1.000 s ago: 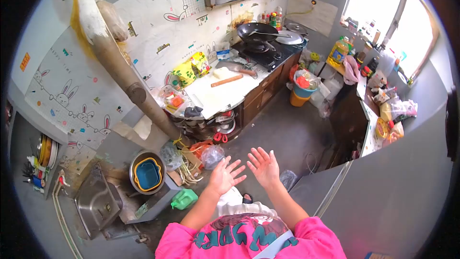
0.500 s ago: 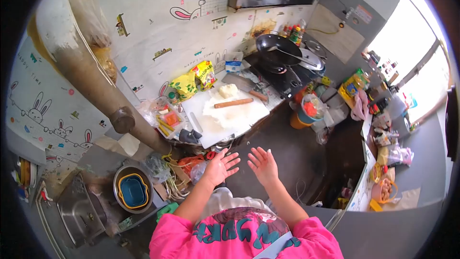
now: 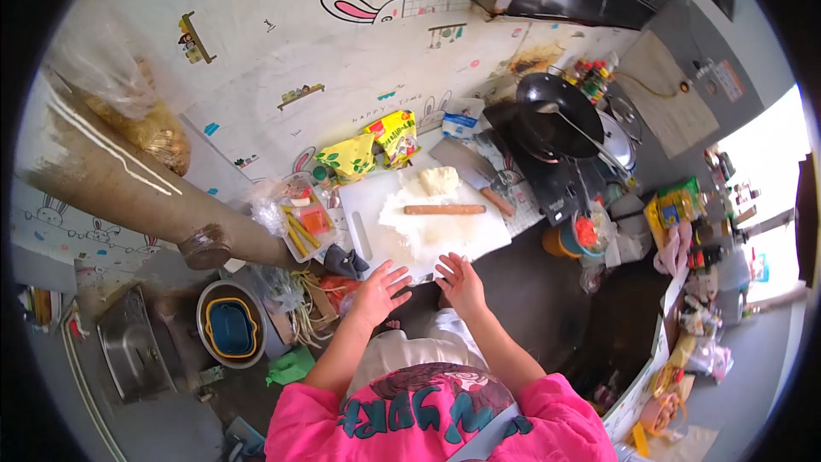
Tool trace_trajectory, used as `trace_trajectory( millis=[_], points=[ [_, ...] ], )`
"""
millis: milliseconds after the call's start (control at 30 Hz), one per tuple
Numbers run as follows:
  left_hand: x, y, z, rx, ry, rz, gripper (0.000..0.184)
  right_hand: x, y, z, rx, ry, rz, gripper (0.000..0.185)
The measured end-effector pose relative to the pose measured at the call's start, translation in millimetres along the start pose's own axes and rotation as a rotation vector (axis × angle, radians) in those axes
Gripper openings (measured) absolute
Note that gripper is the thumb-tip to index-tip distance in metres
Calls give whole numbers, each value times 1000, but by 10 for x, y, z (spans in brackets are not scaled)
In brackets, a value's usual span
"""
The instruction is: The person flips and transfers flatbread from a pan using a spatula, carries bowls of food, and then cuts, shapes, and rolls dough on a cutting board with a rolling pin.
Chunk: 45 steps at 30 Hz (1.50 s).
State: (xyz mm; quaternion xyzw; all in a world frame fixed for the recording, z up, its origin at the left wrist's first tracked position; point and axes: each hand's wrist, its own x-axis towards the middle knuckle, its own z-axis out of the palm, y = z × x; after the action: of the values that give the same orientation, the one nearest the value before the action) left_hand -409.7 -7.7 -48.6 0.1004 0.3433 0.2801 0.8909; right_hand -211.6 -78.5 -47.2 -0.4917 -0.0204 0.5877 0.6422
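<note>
Partly hidden: white board [image 3: 479, 235], behind left hand [image 3: 380, 293] and right hand [image 3: 463, 286]; grips spread, contact unclear.

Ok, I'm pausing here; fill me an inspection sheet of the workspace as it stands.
Surface: white board, strewn with pale powder.
Job items: rolling pin and pale lump, both on the board.
Clutter: cleaver, two yellow packets and a dark bundle around the board's edges.
Hands: left hand and right hand open, empty, near the board's front edge.
Cables: nothing seen near the board.
Surroundings: wok on the stove to the right; sink to the left.
</note>
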Motion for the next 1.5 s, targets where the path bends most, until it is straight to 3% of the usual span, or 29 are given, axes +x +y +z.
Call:
trace_trajectory(
  millis=[100,400,533,667,767,867,1033,1167,1200,1333,1433,1500],
  points=[
    [310,21,51,-46,11,35,40,484,-194,-53,-88,-12,27,47],
    [1790,-216,593,2,348,141,47,2160,-933,-408,-416,-31,146,45],
    [2282,-298,815,313,549,209,49,2854,-939,-452,-551,23,248,44],
    [2555,-577,539,634,637,391,47,3334,-738,-491,-564,110,329,39],
    [2559,-664,386,807,712,492,47,3444,-666,-339,-741,211,363,34],
    [2475,-660,346,995,747,528,49,3622,-411,-366,-850,302,172,44],
    [2495,-576,429,1469,745,692,52,3540,-339,-222,-804,220,-173,39],
    [2528,-450,468,1691,714,607,56,3174,-355,16,-1068,304,-421,38],
    [2518,-440,455,1739,695,620,57,3067,-383,50,-955,185,-371,38],
    [2466,-366,420,1864,659,695,53,2917,-93,98,-923,-11,-760,40],
    [2552,-413,256,1959,681,734,38,2931,-194,327,-1459,-261,-533,41],
    [2601,-373,237,2005,700,811,29,3013,-249,420,-1435,-189,-370,38]
  ],
)
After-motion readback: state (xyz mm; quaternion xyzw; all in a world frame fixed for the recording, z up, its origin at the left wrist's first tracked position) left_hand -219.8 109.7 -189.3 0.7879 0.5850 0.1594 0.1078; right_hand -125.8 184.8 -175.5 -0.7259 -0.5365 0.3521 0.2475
